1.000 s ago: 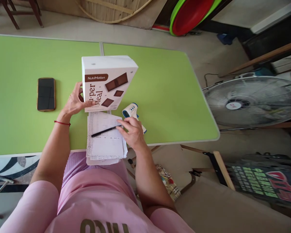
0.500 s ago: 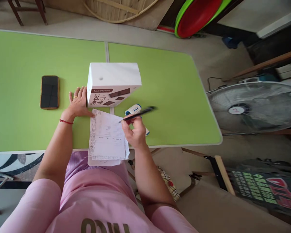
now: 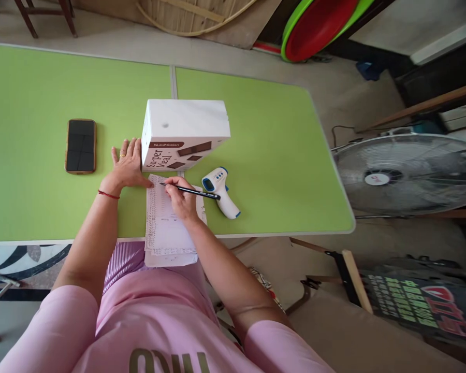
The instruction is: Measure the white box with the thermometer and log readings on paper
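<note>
A spiral notebook [image 3: 171, 241] with writing on its page lies at the near edge of the green table, partly overhanging it. My right hand [image 3: 183, 202] grips a black pen [image 3: 194, 191], its tip at the upper left of the page. My left hand [image 3: 128, 165] lies flat with fingers spread, its thumb at the notebook's top left corner and its fingers beside the white box [image 3: 188, 120]. That box is printed "Super Meal" and stands just beyond the notebook. Right of my right hand lies a white and blue infrared thermometer [image 3: 222, 191].
A phone [image 3: 81, 146] in a brown case lies on the green table [image 3: 279, 155], left of my left hand. A large fan [image 3: 376, 178] stands past the table's right end. Red and green basins [image 3: 314, 28] lean at the back. A folding chair [image 3: 357, 282] is at lower right.
My right hand has moved left across the page with the pen, from the right edge to the upper left. The thermometer is now uncovered. My left hand keeps its place.
</note>
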A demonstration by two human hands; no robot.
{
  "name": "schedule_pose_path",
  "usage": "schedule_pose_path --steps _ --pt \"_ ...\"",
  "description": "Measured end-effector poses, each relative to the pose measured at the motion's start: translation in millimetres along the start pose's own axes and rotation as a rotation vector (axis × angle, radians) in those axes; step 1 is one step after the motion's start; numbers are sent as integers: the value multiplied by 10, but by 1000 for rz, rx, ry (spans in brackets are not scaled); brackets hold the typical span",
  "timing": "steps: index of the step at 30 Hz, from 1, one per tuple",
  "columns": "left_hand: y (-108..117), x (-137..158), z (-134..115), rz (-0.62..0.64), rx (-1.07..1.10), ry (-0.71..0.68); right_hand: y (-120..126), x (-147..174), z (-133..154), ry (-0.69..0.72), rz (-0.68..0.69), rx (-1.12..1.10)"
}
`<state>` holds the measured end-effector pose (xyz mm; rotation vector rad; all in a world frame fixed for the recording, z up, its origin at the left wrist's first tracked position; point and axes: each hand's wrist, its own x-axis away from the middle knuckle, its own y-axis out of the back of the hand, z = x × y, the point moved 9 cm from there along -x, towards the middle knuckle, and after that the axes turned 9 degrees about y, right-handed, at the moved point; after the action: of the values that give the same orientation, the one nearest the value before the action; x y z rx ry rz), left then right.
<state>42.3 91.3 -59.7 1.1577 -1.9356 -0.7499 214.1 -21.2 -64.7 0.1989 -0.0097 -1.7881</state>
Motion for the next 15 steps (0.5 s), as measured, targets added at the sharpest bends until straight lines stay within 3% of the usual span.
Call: schedule_pose_path --steps 3,9,15 --pt "9 43 -46 35 -68 48 6 -51 -2 43 8 27" --pt "55 126 -81 49 -156 127 11 -6 21 259 -18 153" --pt "41 106 -61 25 -157 122 33 14 16 356 -58 293"
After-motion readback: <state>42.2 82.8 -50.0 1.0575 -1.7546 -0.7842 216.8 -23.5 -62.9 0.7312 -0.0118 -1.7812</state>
